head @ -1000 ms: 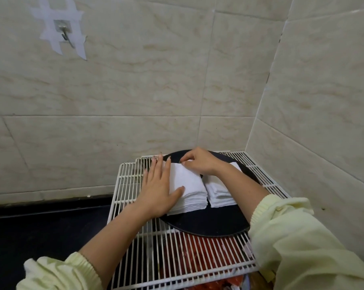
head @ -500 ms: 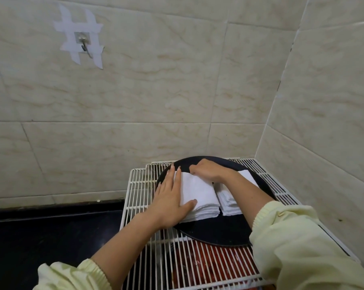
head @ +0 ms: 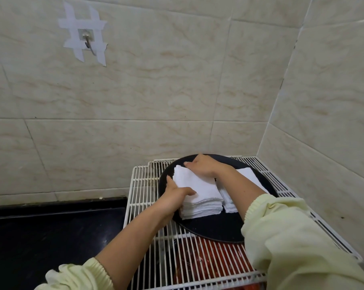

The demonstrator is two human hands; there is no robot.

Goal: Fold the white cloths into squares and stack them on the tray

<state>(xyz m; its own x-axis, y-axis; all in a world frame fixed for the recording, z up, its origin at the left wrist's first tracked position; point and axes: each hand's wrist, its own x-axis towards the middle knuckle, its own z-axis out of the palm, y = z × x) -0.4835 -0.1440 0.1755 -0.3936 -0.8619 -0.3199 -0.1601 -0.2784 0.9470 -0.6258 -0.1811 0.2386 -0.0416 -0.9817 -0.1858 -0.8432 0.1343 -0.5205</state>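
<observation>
Head view: left hand (head: 174, 195) and right hand (head: 202, 167) clasp opposite edges of the cloth stack (head: 203, 192) (atop tray (head: 210, 229)).

Two stacks folded white cloths (head: 199, 193) side by side on round black tray (head: 210, 229); left stack taller.

We see bare tray (head: 210, 229) in front of the 2 piles, the left stack (head: 204, 185) packed just beside the right stack (head: 247, 174). Open wire rack (head: 142, 185) lies left of the tray. Tiled walls (head: 323, 143) (meeting in a corner) block the back and right.
</observation>
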